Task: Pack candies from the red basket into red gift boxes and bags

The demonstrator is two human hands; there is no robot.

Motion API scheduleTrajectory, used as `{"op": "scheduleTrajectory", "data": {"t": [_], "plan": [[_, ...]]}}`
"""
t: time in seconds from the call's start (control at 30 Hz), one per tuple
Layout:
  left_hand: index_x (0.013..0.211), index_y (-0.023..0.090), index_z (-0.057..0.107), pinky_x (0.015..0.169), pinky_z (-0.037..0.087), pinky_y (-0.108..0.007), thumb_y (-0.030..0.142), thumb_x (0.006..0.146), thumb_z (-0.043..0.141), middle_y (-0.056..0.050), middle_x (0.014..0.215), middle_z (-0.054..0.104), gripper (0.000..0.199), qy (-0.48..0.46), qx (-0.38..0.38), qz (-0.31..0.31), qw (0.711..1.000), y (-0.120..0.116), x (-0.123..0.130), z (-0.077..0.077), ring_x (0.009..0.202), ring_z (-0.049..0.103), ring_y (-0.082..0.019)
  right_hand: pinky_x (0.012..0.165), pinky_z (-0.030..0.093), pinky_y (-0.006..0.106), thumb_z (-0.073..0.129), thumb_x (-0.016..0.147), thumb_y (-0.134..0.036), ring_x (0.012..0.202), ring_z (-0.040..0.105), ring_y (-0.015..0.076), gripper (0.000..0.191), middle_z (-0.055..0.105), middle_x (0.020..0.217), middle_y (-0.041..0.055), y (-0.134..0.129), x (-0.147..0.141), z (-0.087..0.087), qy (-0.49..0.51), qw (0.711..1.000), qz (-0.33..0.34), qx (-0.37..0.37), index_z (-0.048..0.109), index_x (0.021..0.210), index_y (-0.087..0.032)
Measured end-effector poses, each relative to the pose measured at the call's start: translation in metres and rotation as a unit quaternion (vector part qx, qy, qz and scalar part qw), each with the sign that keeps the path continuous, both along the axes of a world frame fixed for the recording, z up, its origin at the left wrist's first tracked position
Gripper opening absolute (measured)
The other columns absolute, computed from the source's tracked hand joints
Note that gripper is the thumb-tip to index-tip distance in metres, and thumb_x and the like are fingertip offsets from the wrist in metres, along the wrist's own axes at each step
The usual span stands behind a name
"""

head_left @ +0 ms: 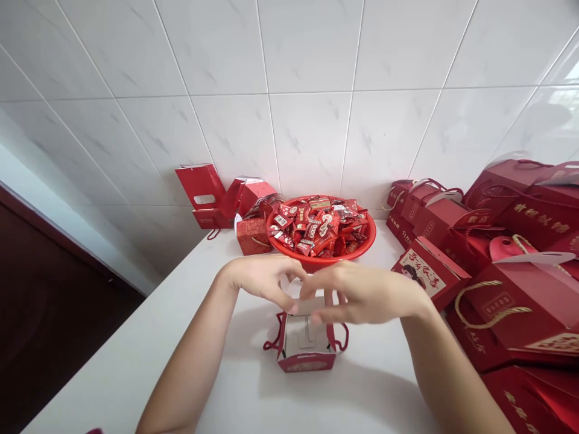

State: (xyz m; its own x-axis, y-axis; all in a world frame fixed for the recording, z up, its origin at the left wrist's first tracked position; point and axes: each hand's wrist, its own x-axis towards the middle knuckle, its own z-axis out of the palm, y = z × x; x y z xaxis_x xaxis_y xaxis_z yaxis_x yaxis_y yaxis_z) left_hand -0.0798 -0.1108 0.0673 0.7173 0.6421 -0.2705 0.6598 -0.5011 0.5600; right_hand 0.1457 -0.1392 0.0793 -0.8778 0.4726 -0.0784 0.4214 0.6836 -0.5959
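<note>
A small red gift box (306, 363) stands on the white table with its top open and its pale inside showing. Red cord loops hang at its two sides. Over its far left edge, my left hand (266, 278) is curved, thumb and fingers apart. My right hand (357, 292) arches above the far right part of the box, its fingers likewise spread. Both hands are close to the raised far flap, which they partly hide; whether they touch it I cannot tell. Just behind lies a red basin (370, 238) heaped with red-wrapped candies (316, 226).
Red gift boxes (520, 295) with cord handles crowd the right side of the white table (235, 386). More red boxes (253, 235) stand at the back left, one with its flap up (199, 181). A tiled wall (312, 138) closes off the back.
</note>
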Motion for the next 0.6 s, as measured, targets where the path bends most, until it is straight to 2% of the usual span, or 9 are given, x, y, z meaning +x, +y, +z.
{"op": "scheduleTrajectory", "data": {"t": [0.03,0.1,0.17,0.3,0.47,0.6], "plan": [[0.116,0.027,0.074,0.075,0.052,-0.025,0.039,0.068,0.078,-0.003,0.113,0.071,0.05,0.006,-0.017,-0.005,1.0,0.0,0.0,0.0,0.096,0.066,-0.022,0.064,0.042,0.022,0.063,0.092,-0.032,0.075,0.066,0.014,0.028,0.073,0.099,0.005,-0.001,-0.001,-0.001,-0.018,0.999,0.022,-0.016,0.067,0.116,-0.019],[0.129,0.027,0.067,0.08,0.053,-0.026,0.039,0.069,0.077,-0.006,0.124,0.066,0.062,0.015,-0.044,-0.001,0.999,0.001,-0.002,0.001,0.103,0.066,-0.023,0.06,0.04,0.023,0.066,0.09,-0.032,0.072,0.065,0.0143,0.027,0.074,0.09,0.0042,0.0,-0.001,-0.004,-0.079,0.996,0.018,-0.027,0.069,0.113,-0.017],[0.135,0.027,0.062,0.083,0.054,-0.027,0.04,0.069,0.078,-0.007,0.13,0.063,0.069,0.013,-0.055,0.006,0.998,0.004,-0.005,0.001,0.107,0.065,-0.024,0.057,0.037,0.024,0.067,0.088,-0.032,0.07,0.063,0.0153,0.025,0.073,0.085,0.0041,0.004,0.0,-0.008,-0.132,0.991,-0.027,-0.012,0.069,0.106,-0.016],[0.132,0.024,0.063,0.083,0.055,-0.027,0.041,0.066,0.08,-0.009,0.13,0.064,0.071,0.019,-0.084,0.004,0.996,0.01,-0.009,-0.002,0.109,0.066,-0.025,0.055,0.032,0.025,0.07,0.08,-0.026,0.073,0.06,0.0176,0.023,0.07,0.091,0.006,0.013,0.003,-0.012,-0.182,0.977,-0.107,0.04,0.068,0.101,-0.016],[0.13,0.02,0.061,0.081,0.054,-0.028,0.044,0.063,0.082,-0.01,0.128,0.067,0.074,0.061,-0.078,0.021,0.995,0.01,-0.003,-0.004,0.105,0.068,-0.026,0.06,0.036,0.025,0.066,0.074,-0.01,0.084,0.061,0.0192,0.033,0.069,0.102,0.0071,0.017,0.01,-0.01,-0.165,0.973,-0.154,0.048,0.066,0.106,-0.018],[0.13,0.022,0.059,0.079,0.05,-0.027,0.04,0.062,0.081,-0.006,0.119,0.07,0.073,0.106,-0.068,0.036,0.991,0.003,0.005,-0.002,0.106,0.066,-0.026,0.064,0.039,0.023,0.059,0.075,-0.002,0.089,0.06,0.0181,0.034,0.068,0.105,0.006,0.023,0.018,-0.006,-0.129,0.98,-0.148,0.04,0.065,0.105,-0.019]]}}
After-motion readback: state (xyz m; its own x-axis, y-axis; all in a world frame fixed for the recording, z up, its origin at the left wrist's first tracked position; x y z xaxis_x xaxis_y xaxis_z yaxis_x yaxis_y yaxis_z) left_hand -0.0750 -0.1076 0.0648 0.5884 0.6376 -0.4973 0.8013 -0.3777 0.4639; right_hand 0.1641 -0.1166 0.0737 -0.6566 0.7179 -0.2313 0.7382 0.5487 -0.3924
